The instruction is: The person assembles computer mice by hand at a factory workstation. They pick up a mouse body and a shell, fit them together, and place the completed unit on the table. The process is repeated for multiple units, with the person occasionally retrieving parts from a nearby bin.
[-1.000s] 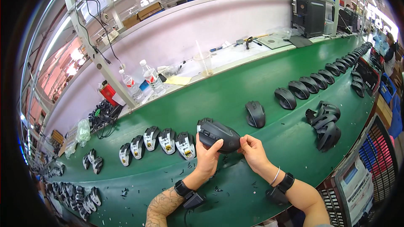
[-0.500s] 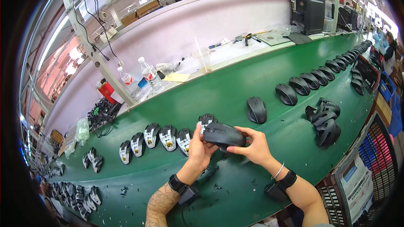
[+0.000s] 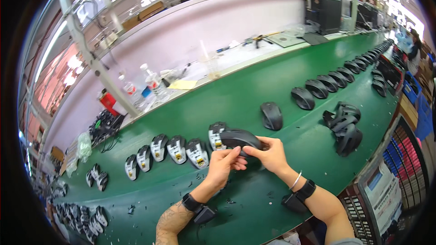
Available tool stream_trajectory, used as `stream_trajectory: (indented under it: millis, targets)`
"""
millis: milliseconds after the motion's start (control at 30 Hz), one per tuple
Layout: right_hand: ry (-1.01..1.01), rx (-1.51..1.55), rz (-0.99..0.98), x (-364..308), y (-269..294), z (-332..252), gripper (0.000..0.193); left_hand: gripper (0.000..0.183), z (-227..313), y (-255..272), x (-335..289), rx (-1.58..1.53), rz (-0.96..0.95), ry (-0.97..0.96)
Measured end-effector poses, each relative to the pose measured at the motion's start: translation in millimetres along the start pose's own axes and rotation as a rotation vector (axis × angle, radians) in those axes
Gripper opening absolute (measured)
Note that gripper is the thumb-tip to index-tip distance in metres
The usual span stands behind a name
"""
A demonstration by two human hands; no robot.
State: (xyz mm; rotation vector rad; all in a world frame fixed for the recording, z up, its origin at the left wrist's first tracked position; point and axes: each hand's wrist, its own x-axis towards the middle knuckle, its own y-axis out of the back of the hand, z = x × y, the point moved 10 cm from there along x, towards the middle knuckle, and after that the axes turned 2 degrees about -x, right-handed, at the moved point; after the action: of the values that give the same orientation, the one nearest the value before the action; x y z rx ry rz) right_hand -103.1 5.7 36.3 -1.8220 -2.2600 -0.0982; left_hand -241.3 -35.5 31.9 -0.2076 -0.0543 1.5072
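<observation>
A black computer mouse (image 3: 239, 136) is held up over the green bench, tilted on its side between my hands. My right hand (image 3: 271, 155) grips its rear end, with the thumb along the lower edge. My left hand (image 3: 221, 169) is closed at the mouse's near side, thumb and fingertips against its lower edge; the fingers' exact hold is partly hidden. Just behind the mouse lies an uncovered mouse body (image 3: 216, 135). More open mouse bodies with white and yellow insides (image 3: 176, 149) stand in a row to the left. One covered black mouse (image 3: 272, 115) rests beyond my right hand.
A line of black mice (image 3: 316, 89) runs to the far right. Loose black mouse shells (image 3: 347, 129) are heaped nearer. Small dark screws or scraps (image 3: 230, 201) lie by my left forearm. Plastic bottles (image 3: 154, 83) stand on the back ledge; a black crate (image 3: 363, 208) is at right.
The mouse has been tipped so its side and lower edge turn toward me. My left hand has slid from its front end to below its near edge. The view has shifted slightly.
</observation>
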Motion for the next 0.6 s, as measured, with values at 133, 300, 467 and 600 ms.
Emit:
stream_trajectory:
  millis: [133, 300, 467, 600]
  targets:
    - [0.177, -0.388, 0.082, -3.5, 2.8, -32.7, 0.059, 0.035, -2.7, 7.3, 0.6, -0.039, 0.007, -0.016]
    - [0.453, -1.020, 0.442, 6.4, 68.3, -85.5, 0.050, 0.037, -10.6, 11.6, 57.0, 0.236, 0.041, 0.009]
    - [0.186, -1.514, 0.797, 6.9, 184.4, -88.2, 0.044, 0.037, -13.1, 28.5, 96.9, 0.501, 0.114, 0.002]
    - [-0.189, -1.588, 0.873, -3.0, 261.7, -96.6, 0.045, 0.037, -2.8, 33.4, 88.9, 1.057, 0.077, -0.015]
